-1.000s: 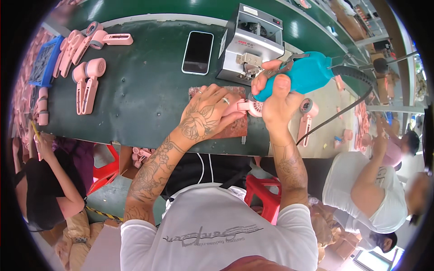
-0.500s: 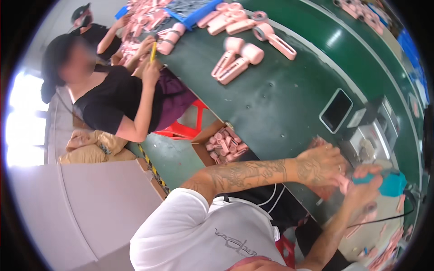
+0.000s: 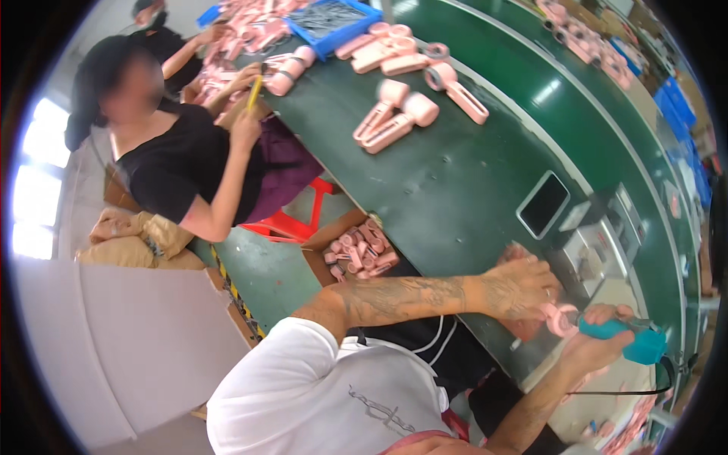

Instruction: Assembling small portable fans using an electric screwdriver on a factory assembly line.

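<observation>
In my right hand (image 3: pixel 599 343) is a teal corded electric screwdriver (image 3: pixel 644 343), its thick end to the right and its front end toward my left hand. My left hand (image 3: pixel 522 288) is closed on a pink plastic part (image 3: pixel 563 321) with a rounded, ring-like end. That part sits right at the front of the screwdriver; whether the two touch is blurred. Below my left hand lies a reddish bag or sheet (image 3: pixel 523 327). A metal box-like device (image 3: pixel 595 254) stands just beyond my hands, with a white-framed phone or tablet (image 3: pixel 543 205) to its left.
Pink handheld-fan bodies (image 3: pixel 398 117) lie on the green table (image 3: pixel 425 178), near a blue tray (image 3: pixel 334 26) of dark parts. A cardboard box (image 3: pixel 322 265) of pink parts stands beside the table edge. Two co-workers (image 3: pixel 174 155) work at the left. A black cord (image 3: pixel 618 393) runs at the lower right.
The whole view has shifted, so the table and hands sit a little further left and lower. The pink part's ring-like end shows more plainly between my hands. Both hands keep their hold.
</observation>
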Tool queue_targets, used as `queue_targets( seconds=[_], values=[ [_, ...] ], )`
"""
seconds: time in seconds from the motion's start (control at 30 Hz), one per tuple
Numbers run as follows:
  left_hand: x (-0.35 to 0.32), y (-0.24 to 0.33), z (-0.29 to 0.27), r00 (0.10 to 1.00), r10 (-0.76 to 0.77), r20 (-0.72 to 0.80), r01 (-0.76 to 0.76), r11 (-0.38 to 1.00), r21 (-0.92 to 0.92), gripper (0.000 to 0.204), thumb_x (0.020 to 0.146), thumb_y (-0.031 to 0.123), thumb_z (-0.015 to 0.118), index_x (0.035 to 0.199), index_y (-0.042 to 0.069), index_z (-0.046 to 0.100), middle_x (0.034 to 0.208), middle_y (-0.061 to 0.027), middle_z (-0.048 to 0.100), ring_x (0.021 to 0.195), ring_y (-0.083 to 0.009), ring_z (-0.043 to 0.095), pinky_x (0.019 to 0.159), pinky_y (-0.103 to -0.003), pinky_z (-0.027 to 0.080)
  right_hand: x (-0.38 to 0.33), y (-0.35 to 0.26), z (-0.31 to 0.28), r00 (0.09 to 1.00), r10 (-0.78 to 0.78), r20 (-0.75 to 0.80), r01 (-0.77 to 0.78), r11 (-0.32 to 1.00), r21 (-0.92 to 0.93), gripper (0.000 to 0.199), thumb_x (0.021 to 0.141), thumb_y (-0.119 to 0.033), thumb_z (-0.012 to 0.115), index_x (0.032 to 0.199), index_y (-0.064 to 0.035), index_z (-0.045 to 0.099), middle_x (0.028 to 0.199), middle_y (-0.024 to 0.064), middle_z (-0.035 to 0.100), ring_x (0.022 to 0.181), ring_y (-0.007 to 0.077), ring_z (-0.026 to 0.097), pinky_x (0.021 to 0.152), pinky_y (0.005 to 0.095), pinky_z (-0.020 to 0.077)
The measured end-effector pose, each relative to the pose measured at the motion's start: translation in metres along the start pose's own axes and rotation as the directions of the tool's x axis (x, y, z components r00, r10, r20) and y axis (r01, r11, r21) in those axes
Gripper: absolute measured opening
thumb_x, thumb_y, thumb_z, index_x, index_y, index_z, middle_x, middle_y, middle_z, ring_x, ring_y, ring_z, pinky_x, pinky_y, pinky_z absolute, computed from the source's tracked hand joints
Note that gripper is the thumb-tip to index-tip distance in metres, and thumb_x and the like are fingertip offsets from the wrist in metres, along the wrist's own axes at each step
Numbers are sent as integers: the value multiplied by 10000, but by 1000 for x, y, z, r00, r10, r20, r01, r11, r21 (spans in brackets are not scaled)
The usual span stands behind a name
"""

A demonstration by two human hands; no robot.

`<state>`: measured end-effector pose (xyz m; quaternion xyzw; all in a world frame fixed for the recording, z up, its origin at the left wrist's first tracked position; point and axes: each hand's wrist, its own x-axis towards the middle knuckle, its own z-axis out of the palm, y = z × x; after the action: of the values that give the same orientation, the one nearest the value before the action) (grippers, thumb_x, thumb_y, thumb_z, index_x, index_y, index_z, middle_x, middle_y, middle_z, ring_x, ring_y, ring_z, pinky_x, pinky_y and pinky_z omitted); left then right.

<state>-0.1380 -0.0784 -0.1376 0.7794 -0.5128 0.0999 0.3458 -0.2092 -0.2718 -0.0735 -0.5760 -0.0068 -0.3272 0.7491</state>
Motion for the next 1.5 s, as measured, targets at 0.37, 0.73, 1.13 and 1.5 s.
queue_targets(
  seconds=[0.37, 0.73, 1.13, 1.5],
  values=[
    [-11, 12, -13, 1000, -27, -7, 27, 998, 60, 378, 834, 211, 761, 1146, 61, 610, 1038, -84, 650, 944, -275, 618, 875, -425, 489, -25, -37, 31, 996, -76, -39, 65, 968, -243, 816, 872, -828, 499, 1087, -41, 500, 668, 58, 496, 570, 191, 488, 551, 341, 434],
    [-21, 19, -8, 995, 4, -103, -8, 999, -33, 294, 828, 194, 781, 1098, 131, 682, 1107, -36, 703, 952, -242, 651, 798, -390, 467, -34, -29, 26, 989, -141, 46, 147, 970, -193, 842, 864, -856, 452, 1126, -56, 486, 674, 45, 496, 566, 181, 489, 535, 334, 439],
    [-28, 12, -11, 967, -25, -252, -53, 953, -297, 330, 843, 11, 752, 1148, 22, 625, 1105, -142, 707, 980, -309, 665, 846, -409, 529, -45, -65, 42, 947, -271, 171, 246, 957, 153, 768, 839, -789, 612, 1139, -88, 521, 779, 55, 581, 602, 200, 544, 549, 332, 469],
    [-27, 16, -14, 965, -70, -252, -11, 953, -304, 349, 841, 65, 768, 1162, 46, 632, 1046, -108, 714, 923, -294, 676, 808, -395, 517, -47, -65, 43, 943, -249, 220, 217, 963, 159, 738, 872, -758, 599, 1137, -73, 533, 805, 88, 612, 636, 204, 587, 557, 345, 480]
  ],
)
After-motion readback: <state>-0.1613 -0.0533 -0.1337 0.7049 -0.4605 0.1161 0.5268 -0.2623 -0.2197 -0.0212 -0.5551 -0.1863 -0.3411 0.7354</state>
